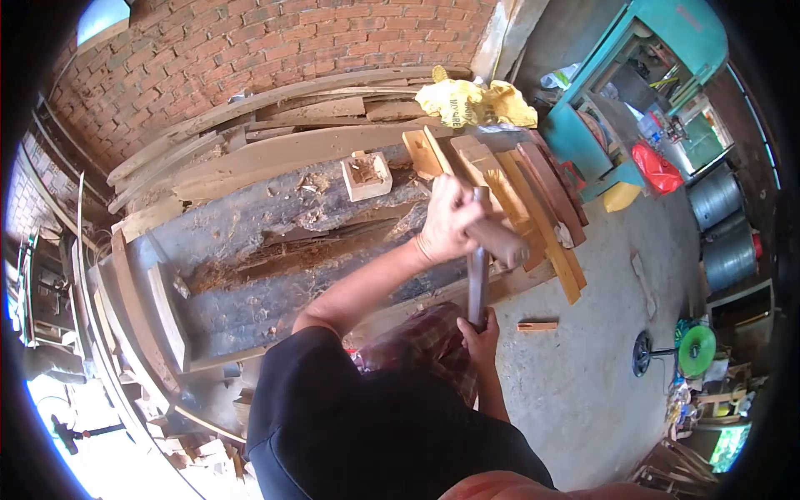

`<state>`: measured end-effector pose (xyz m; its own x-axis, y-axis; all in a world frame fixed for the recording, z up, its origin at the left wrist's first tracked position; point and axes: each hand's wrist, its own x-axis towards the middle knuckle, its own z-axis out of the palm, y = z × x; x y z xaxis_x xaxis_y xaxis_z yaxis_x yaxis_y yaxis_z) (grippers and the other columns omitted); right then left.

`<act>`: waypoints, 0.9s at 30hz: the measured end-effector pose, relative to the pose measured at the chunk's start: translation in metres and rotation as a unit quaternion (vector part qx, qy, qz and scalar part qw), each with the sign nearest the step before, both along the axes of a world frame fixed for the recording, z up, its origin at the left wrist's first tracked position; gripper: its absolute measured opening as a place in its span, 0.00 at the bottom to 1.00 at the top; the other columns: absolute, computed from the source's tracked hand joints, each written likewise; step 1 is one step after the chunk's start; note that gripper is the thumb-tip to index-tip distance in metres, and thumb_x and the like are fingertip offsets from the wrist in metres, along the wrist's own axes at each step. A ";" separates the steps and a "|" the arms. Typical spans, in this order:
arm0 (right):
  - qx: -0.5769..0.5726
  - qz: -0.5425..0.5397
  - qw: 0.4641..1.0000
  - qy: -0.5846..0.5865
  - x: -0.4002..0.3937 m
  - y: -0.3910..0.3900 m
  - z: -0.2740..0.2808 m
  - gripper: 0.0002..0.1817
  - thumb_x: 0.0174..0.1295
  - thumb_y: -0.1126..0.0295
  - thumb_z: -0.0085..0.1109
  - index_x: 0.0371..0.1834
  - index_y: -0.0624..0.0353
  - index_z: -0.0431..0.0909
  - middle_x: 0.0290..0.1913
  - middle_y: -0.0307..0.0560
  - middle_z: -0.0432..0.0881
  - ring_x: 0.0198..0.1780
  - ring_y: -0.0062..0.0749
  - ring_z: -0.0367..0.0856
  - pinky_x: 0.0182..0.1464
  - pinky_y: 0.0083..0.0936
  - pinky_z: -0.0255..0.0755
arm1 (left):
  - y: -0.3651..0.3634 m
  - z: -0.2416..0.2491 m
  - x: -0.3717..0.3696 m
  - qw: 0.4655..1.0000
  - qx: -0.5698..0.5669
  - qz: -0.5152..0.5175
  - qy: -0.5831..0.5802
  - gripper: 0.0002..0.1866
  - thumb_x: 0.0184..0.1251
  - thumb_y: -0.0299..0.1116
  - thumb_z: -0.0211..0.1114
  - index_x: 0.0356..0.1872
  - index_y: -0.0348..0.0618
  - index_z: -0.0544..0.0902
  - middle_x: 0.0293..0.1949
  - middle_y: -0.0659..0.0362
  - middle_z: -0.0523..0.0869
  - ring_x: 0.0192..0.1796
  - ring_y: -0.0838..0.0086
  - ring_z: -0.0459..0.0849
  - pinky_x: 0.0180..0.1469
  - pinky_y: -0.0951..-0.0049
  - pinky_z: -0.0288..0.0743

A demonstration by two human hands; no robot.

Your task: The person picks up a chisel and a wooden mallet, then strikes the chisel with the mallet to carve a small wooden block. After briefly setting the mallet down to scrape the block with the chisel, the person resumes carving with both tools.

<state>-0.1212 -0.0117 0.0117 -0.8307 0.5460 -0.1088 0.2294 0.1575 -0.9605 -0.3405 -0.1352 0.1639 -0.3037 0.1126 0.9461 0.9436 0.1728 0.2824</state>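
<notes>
My left hand is closed around one end of a thick round wooden piece that looks like the head of a wooden mallet. A long greyish handle crosses this head and sticks out a little above it. Lower down, my right hand grips the handle near its bottom end. The mallet is held in front of my body, beside the workbench edge. Just past my left hand lie a wooden piece with raised sides and several planks.
A small wooden box with shavings stands on the dark, worn workbench. Long boards line the brick wall. A yellow bag, a teal cabinet, a wood offcut and a green fan are around.
</notes>
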 end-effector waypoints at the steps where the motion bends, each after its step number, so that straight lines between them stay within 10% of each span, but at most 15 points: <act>1: 0.006 -0.006 1.000 0.025 0.003 0.000 0.002 0.20 0.54 0.71 0.72 0.44 0.60 0.71 0.24 0.35 0.74 0.16 0.16 0.68 0.17 0.18 0.63 | -0.002 -0.001 -0.007 1.000 0.016 0.005 -0.026 0.21 0.39 0.39 0.83 0.32 0.50 0.80 0.33 0.61 0.66 0.37 0.67 0.69 0.34 0.67 0.64; 9: -0.004 -0.014 0.999 0.046 0.017 -0.015 0.049 0.23 0.54 0.69 0.73 0.48 0.65 0.72 0.29 0.42 0.78 0.23 0.21 0.75 0.24 0.21 0.70 | -0.010 -0.031 -0.057 0.996 0.013 0.084 -0.016 0.23 0.41 0.39 0.81 0.36 0.46 0.78 0.26 0.59 0.77 0.27 0.65 0.78 0.28 0.66 0.72; 14: 0.002 0.007 1.000 0.026 0.011 -0.024 0.040 0.22 0.54 0.69 0.73 0.47 0.64 0.71 0.28 0.40 0.77 0.22 0.21 0.75 0.25 0.20 0.70 | -0.028 -0.026 -0.062 0.991 0.030 0.098 -0.089 0.24 0.50 0.49 0.74 0.40 0.43 0.77 0.34 0.52 0.75 0.37 0.57 0.76 0.41 0.58 0.71; 27: -0.023 0.011 0.999 0.024 0.012 -0.037 0.064 0.25 0.53 0.73 0.72 0.51 0.61 0.69 0.27 0.40 0.76 0.21 0.21 0.75 0.24 0.19 0.70 | -0.033 -0.063 -0.073 0.971 0.093 0.156 -0.156 0.24 0.46 0.37 0.74 0.47 0.48 0.79 0.38 0.53 0.70 0.41 0.58 0.69 0.47 0.57 0.64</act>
<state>-0.1093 -0.0485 0.0759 -0.8478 0.5222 -0.0925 0.1793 0.1181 -0.9767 -0.4132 -0.1682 0.1006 -0.5714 -0.1956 0.7970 0.7165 0.3547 0.6007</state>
